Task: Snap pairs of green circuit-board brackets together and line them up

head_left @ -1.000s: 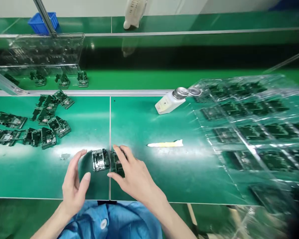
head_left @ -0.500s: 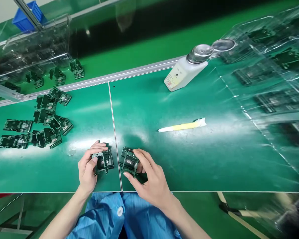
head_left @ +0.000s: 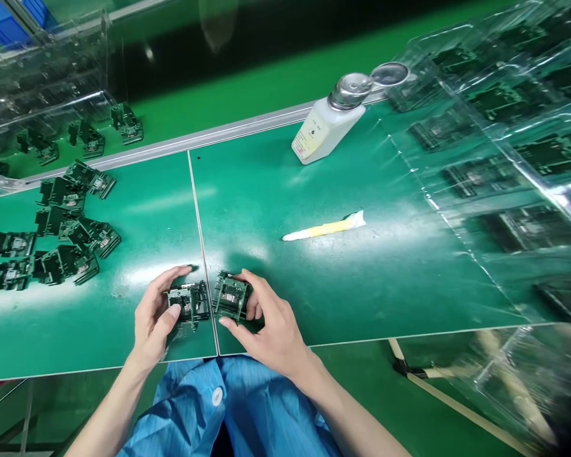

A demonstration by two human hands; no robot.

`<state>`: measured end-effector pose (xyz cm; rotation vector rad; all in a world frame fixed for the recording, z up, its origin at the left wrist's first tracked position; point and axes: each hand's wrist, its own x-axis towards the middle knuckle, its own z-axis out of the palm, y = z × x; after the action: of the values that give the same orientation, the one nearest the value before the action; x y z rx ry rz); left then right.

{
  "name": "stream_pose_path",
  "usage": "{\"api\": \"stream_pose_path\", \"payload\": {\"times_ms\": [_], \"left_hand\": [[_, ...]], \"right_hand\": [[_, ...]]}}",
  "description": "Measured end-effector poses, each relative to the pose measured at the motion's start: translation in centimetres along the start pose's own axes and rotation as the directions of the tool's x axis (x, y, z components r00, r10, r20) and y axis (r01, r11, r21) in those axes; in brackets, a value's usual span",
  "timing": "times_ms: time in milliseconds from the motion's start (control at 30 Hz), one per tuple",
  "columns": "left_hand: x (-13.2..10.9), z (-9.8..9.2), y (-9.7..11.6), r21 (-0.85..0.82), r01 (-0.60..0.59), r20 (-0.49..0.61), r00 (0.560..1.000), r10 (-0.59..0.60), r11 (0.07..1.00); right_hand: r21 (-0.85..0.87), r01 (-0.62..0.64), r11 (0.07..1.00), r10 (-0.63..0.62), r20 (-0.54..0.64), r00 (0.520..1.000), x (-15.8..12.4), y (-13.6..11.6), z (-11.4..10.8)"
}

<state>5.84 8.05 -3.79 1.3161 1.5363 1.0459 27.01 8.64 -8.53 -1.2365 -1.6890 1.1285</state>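
Left hand (head_left: 151, 320): in the head view, bare forearm slanting up from the lower left, thumb laid on the near left side of a module, the other fingers curved round its far side, index tip raised beyond it; the module sits pinched between thumb and fingers.
Right hand (head_left: 273, 320): forearm rising from the lower right, palm turned inward, thumb at the near edge and index finger at the far edge of a second module, pinching it.
Left module (head_left: 191, 302): squarish, dark green, open-framed circuit boards with pale metallic parts; just left of the seam in the green surface (head_left: 252, 190).
Right module (head_left: 230, 297): green frame of boards around a small silvery part, turned slightly askew, just right of the seam; whether it is lifted, I cannot tell.
Hands and modules: two hands, one module each, side by side and close together.
Loose modules (head_left: 69, 219): a cluster at the left, too overlapped to count surely.
Shelf modules (head_left: 86, 138): three whole, another partly visible at the left edge.
Clear trays (head_left: 478, 257): one at the right with many modules, more clear plastic at upper left.
Bottle (head_left: 327, 132): one, white, metal cap flipped open.
Stick (head_left: 327, 227): one, yellow and white, lying flat.
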Motion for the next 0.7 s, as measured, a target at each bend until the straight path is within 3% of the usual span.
{"api": "stream_pose_path", "payload": {"times_ms": [167,267,367,467,600,700], "left_hand": [[-0.9,-1.6,0.3,-0.053,0.037,0.059,0.998,-0.034,0.998],[-1.0,-1.4,1.6,0.008,0.001,0.025,1.0,-0.001,1.0],[-1.1,-0.3,3.6,0.103,-0.109,-0.012,0.994,0.111,0.989],[-1.4,1.2,5.7,0.137,-0.178,0.117,0.98,0.163,0.974],[-1.6,3.0,7.3,0.065,-0.144,0.286,0.951,0.119,0.988],[-1.4,4.0,7.6,-0.02,-0.099,0.238,0.966,0.101,0.995]], "right_hand": [[0.009,-0.022,1.0,0.022,0.015,1.0,-0.1,0.0,0.0],[0.017,-0.044,0.999,0.044,0.016,0.999,-0.2,-0.4,-0.3],[0.03,-0.048,0.998,0.048,0.008,0.999,-0.6,-1.7,-1.0],[0.017,0.003,1.0,-0.003,0.003,1.0,-1.1,-3.5,-2.0],[0.003,0.142,0.99,-0.142,-0.018,0.99,-1.3,-5.6,-3.1],[0.003,0.19,0.982,-0.189,-0.06,0.98,-1.1,-6.3,-3.2]]}}
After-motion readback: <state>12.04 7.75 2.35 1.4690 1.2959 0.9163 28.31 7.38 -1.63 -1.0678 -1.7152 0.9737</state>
